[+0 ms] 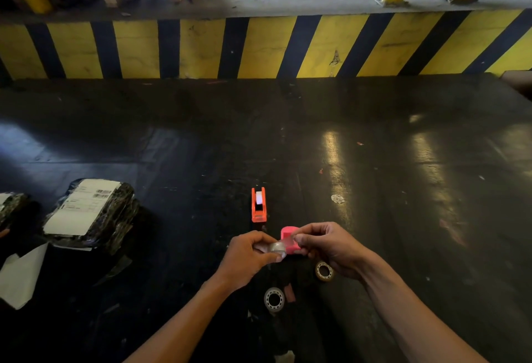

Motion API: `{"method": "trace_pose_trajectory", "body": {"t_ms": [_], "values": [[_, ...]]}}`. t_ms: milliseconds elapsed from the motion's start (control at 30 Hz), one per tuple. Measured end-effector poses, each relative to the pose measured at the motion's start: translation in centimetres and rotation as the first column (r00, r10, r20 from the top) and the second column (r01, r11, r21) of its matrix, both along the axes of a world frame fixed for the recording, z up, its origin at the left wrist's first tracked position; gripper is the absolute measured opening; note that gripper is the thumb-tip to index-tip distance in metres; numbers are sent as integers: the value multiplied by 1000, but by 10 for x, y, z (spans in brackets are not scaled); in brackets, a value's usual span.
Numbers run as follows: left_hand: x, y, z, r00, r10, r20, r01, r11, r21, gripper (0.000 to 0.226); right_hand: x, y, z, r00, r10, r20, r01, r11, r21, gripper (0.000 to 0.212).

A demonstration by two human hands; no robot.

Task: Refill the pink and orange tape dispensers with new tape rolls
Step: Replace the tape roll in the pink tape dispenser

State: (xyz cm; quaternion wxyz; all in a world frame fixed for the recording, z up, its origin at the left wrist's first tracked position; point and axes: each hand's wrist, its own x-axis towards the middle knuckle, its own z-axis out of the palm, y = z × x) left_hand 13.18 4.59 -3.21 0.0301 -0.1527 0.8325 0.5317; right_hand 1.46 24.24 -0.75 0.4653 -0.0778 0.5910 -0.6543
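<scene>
Fingers of the left hand (247, 253) pinch a clear tape roll (277, 247) at lower centre; right hand (328, 247) fingers are closed on what looks like the tape's free end, just in front of the pink dispenser (288, 240). Orange dispenser (258, 205) sits just above, centre frame, with a white roll in it, likely already refilled. Step in hand: probably loading the pink one. Next needs the roll seated in the cradle and the end drawn to the cutter. Two more rolls (274, 299) lie below on the dark table (403, 190).
</scene>
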Motion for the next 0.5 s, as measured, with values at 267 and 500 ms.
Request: {"method": "trace_pose_trajectory", "body": {"t_ms": [267,500], "values": [[-2,1,-6,998,36,-48,-40,995,-86,26,4,-8,-7,995,-89,42,85,992,90,10],[0,4,-5,995,95,-33,-94,995,24,30,10,-9,-17,988,-135,80,132,990,45,16]]}}
